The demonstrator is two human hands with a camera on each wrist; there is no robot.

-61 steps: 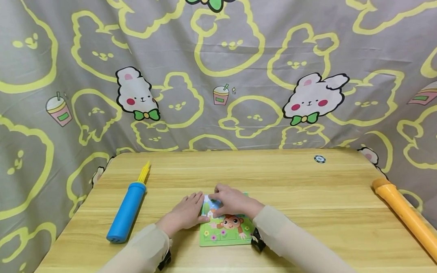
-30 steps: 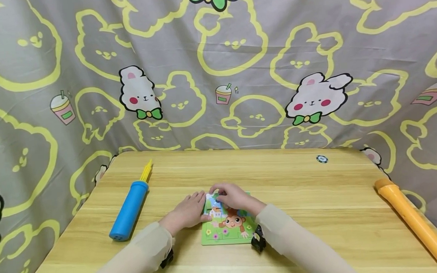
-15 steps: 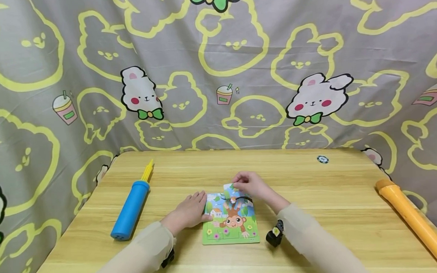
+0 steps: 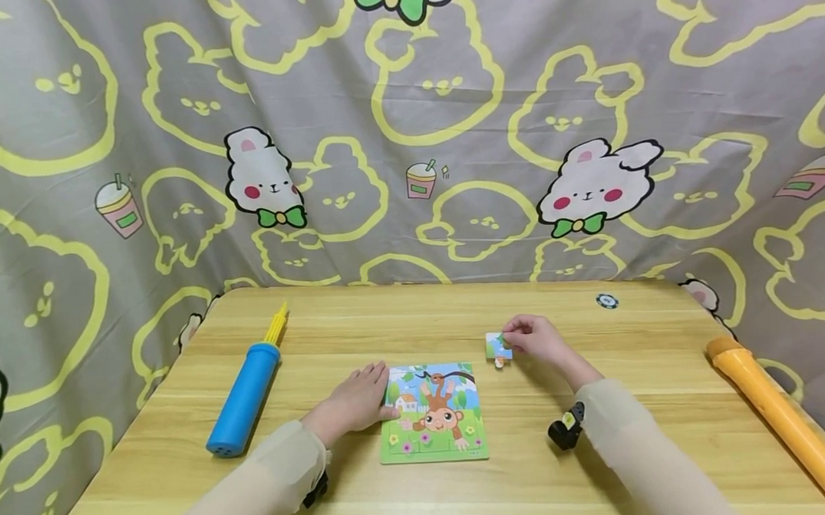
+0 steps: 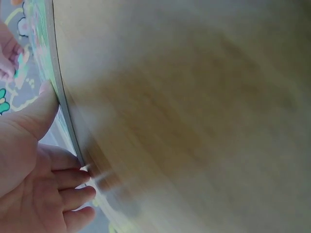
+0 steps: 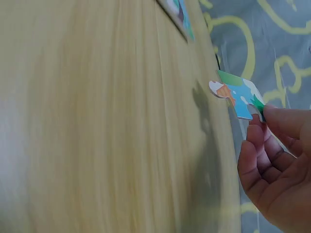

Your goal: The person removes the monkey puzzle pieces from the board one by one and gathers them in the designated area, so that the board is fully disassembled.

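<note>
A square jigsaw puzzle (image 4: 436, 421) with a monkey, flowers and a small house lies flat on the table. My left hand (image 4: 352, 398) rests along its left edge, fingers fairly straight; in the left wrist view the thumb (image 5: 41, 109) lies over the board's edge (image 5: 68, 116). Behind and right of the board, my right hand (image 4: 544, 340) pinches a puzzle piece (image 6: 235, 94) between thumb and fingertips. That piece, blue, green and white with an orange patch, is held above the table, its shadow falling on the wood in the right wrist view.
A blue hand pump (image 4: 242, 403) with a yellow nozzle lies to the left. On the right is a long orange tube (image 4: 779, 414), and a small round chip (image 4: 607, 301) sits near the back edge. A printed curtain (image 4: 449, 156) hangs behind the table.
The right hand, at first over the puzzle's upper part, took hold of a piece at the upper left, lifted it and carried it right, off the board. The left hand stays put.
</note>
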